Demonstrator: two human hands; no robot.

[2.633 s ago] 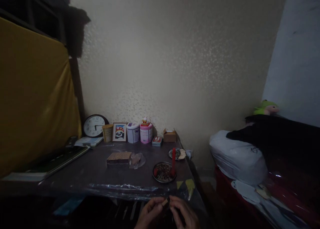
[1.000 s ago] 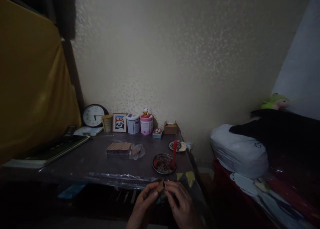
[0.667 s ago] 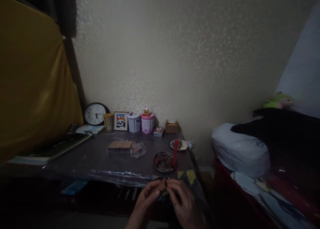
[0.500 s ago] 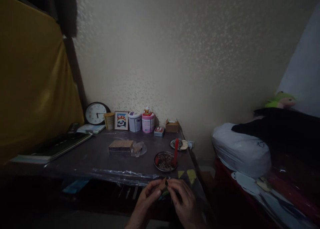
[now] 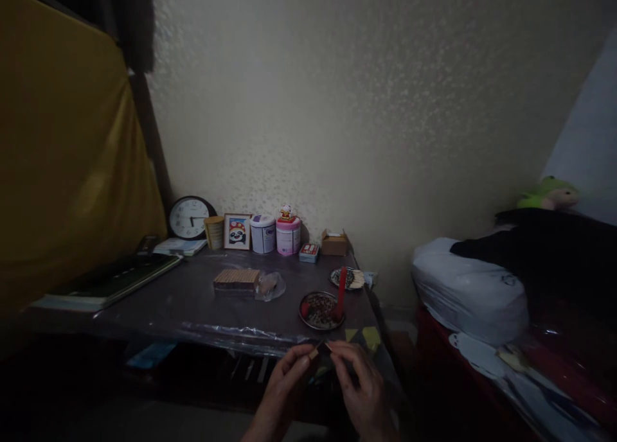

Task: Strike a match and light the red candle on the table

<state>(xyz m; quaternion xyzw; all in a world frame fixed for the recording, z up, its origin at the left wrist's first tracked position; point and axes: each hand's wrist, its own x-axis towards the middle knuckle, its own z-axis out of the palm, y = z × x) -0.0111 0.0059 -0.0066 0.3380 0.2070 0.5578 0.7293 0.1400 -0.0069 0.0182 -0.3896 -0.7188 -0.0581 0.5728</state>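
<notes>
In front of the table's near edge, my left hand (image 5: 283,379) pinches a small brown paper packet (image 5: 314,353) between thumb and fingers. My right hand (image 5: 362,385) is closed at the fingertips on the packet's right side, where a dark edge shows; the exact grip is too small to make out. Just beyond my hands lies a round dish (image 5: 320,326) of small mottled bits like seeds or grains. A red spoon (image 5: 341,291) stands tilted in it, handle up. Further left sits a row of stacked brown pieces (image 5: 236,279) beside a crumpled clear plastic bag (image 5: 270,288).
A smaller plate (image 5: 338,281) with pale sticks is behind the dish. Along the wall stand a clock (image 5: 189,218), a framed panda picture (image 5: 237,231), two tubs (image 5: 288,238) and a small open carton (image 5: 333,243). Yellow pieces (image 5: 370,338) lie at the table's right corner.
The packet has turned flatter between my fingers; its raised, pointed shape no longer shows. My right fingertips have shifted slightly right, apart from my left. The view has moved a little.
</notes>
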